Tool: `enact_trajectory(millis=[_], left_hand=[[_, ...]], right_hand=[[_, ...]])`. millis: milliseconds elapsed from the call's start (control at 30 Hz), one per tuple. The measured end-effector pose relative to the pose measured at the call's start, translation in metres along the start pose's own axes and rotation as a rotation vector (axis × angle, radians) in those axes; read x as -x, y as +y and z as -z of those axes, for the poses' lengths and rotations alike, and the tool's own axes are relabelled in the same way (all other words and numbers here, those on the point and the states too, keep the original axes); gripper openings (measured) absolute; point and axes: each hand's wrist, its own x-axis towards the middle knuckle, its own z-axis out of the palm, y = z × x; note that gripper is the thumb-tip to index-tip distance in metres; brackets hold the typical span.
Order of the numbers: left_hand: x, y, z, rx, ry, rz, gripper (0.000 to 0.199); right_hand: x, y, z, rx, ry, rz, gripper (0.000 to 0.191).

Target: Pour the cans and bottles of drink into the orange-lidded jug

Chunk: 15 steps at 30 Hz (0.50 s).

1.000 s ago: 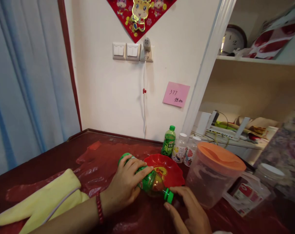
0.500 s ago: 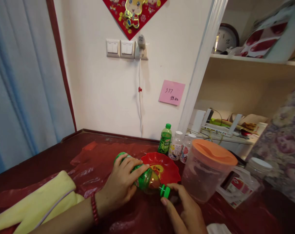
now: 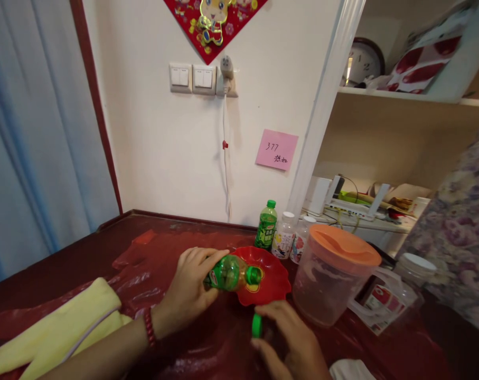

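Note:
A green bottle (image 3: pixel 227 273) lies tilted in my left hand (image 3: pixel 191 285), its mouth pointing right over the red scalloped plate (image 3: pixel 276 277). Red beads circle my left wrist. At the lower centre, the fingers of my right hand (image 3: pixel 289 340) hold a green cap (image 3: pixel 257 325), apart from the bottle. A green ring shows round the bottle's neck. My right hand is in front of the plate and left of the clear jug.
Beyond the plate stand another green bottle (image 3: pixel 266 224) and two white-capped jars (image 3: pixel 283 236). An orange-lidded clear jug (image 3: pixel 322 285) is at the right, near a handled clear container (image 3: pixel 385 303). A yellow cloth (image 3: pixel 84 316) lies at the left.
The cap has come away from the bottle in my right hand, which is slightly lower. My left hand has tilted the bottle's neck up and back over the plate.

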Motion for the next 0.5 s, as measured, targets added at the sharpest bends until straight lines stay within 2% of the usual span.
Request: enact_trajectory(millis=[100, 200, 267, 367, 500], left_hand=[[-0.006, -0.005, 0.001, 0.232, 0.018, 0.187, 0.06], [-0.011, -0.004, 0.002, 0.531, 0.037, 0.342, 0.069], [-0.015, 0.0, 0.003, 0.68, 0.044, 0.424, 0.076], [-0.022, 0.006, 0.008, 0.792, 0.029, 0.483, 0.076], [-0.041, 0.015, 0.016, 0.836, 0.015, 0.462, 0.072]], right_hand=[[0.006, 0.004, -0.016, 0.076, -0.256, 0.094, 0.049], [0.017, 0.01, -0.034, 0.173, -0.344, 0.142, 0.046], [0.022, 0.011, -0.043, 0.214, -0.303, 0.124, 0.032], [0.02, 0.008, -0.048, 0.175, -0.182, 0.14, 0.009], [0.006, -0.005, -0.047, 0.121, 0.069, 0.201, 0.057]])
